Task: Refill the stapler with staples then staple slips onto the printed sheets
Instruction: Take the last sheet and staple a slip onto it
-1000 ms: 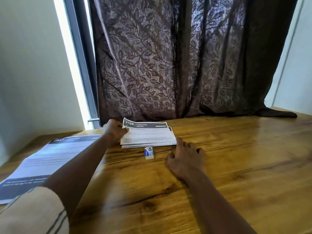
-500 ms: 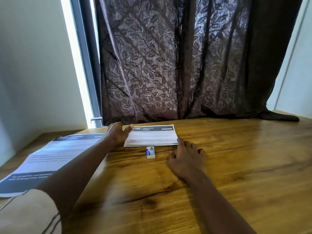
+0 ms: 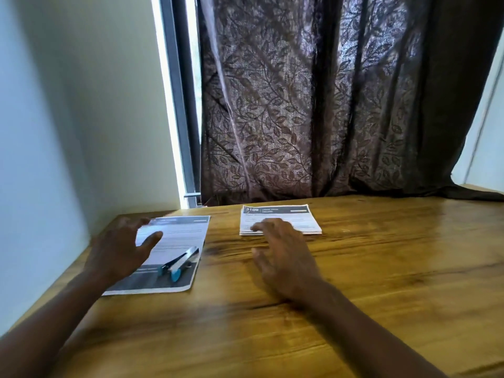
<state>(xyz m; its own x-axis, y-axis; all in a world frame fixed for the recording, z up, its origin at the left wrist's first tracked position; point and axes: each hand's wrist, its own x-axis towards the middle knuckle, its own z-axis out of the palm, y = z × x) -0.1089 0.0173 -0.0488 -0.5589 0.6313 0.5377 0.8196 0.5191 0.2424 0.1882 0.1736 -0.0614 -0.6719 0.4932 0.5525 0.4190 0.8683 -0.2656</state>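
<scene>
Hands spread over a wooden table point(image 3: 381, 268). At left, my left hand point(image 3: 117, 249) hovers loose and empty above the printed sheet point(image 3: 177, 230). On the sheet's near right part lies the stapler point(image 3: 181, 261), its long axis slanting from near left to far right, blue heel toward me, metal nose pointing away (possibly hinged open; blur hides it). Further right, my right hand point(image 3: 286, 257), relaxed and empty, reaches over the slips point(image 3: 305, 222). I judge the stapler comes next: grip it mid-body and keep it level.
</scene>
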